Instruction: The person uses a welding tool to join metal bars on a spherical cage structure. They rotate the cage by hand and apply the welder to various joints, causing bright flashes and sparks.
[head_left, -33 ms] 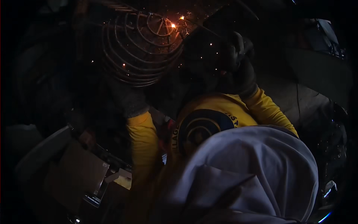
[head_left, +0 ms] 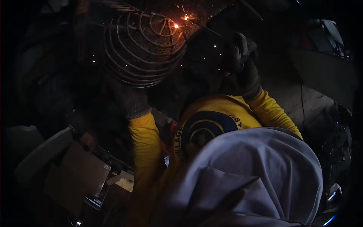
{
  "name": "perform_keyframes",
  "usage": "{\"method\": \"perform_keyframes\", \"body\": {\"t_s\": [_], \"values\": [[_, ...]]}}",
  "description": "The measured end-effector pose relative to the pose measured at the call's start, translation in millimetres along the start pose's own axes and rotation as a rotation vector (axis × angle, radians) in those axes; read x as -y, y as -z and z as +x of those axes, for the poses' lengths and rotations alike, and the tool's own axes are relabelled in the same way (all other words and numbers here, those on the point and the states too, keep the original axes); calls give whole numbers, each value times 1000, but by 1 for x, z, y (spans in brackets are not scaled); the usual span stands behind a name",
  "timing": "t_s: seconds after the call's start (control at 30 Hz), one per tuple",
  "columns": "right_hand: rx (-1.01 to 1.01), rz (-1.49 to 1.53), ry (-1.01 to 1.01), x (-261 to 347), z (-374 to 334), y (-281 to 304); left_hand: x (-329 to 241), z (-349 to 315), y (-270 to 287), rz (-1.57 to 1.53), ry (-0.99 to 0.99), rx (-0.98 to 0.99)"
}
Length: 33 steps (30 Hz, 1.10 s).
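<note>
A dome-shaped metal rod cage (head_left: 147, 56) with curved rings lies ahead, left of the middle. On its far right side a weld spot (head_left: 176, 26) glows orange. Just right of that, apart from it, sparks fly at the tip of a thin welding electrode (head_left: 206, 28). The electrode slants down right to my gloved right hand (head_left: 241, 55), whose fingers are closed on an electrode holder mostly lost in the dark. My left hand (head_left: 130, 99), in a dark glove with a knit cuff, is at the cage's near left side; its fingers are hidden in shadow.
Yellow sleeves (head_left: 145, 140) and a pale grey cloth hood (head_left: 261, 170) fill the lower middle. An opened cardboard box (head_left: 87, 166) stands at lower left. A greyish panel (head_left: 325, 75) is at right. Small sparks dot the dark area between my hands.
The electrode tip flares brighter, with more sparks above it, and has shifted very slightly right. The cage stays in place, and both arms hold nearly the same position.
</note>
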State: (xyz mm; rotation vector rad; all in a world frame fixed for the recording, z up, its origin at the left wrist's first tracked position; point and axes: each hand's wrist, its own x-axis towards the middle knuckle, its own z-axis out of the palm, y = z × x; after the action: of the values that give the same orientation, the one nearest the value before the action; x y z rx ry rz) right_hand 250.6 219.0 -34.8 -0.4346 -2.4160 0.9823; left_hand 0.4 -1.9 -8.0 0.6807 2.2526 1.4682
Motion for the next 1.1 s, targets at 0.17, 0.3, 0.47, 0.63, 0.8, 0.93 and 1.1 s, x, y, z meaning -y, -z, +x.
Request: {"method": "perform_keyframes", "body": {"t_s": [0.17,0.3,0.47,0.63,0.8,0.93,1.1], "values": [[31,189,-142,-7,-8,-12,15,5,3,135,102,-92],[-44,118,-116,3,6,-5,6,4,-2,428,242,-292],[110,-91,-29,-10,-2,-7,-46,12,-25,-683,471,-576],[-23,210,-259,-7,-21,-19,-40,3,-22,-622,383,-495],[-28,178,-153,-1,-12,-12,-32,-1,-17,-806,415,-529],[-44,102,-67,-1,-5,-12,-17,-3,-11,-806,403,-526],[-34,140,-171,3,-11,-13,-13,-8,-7,-819,388,-476]]}}
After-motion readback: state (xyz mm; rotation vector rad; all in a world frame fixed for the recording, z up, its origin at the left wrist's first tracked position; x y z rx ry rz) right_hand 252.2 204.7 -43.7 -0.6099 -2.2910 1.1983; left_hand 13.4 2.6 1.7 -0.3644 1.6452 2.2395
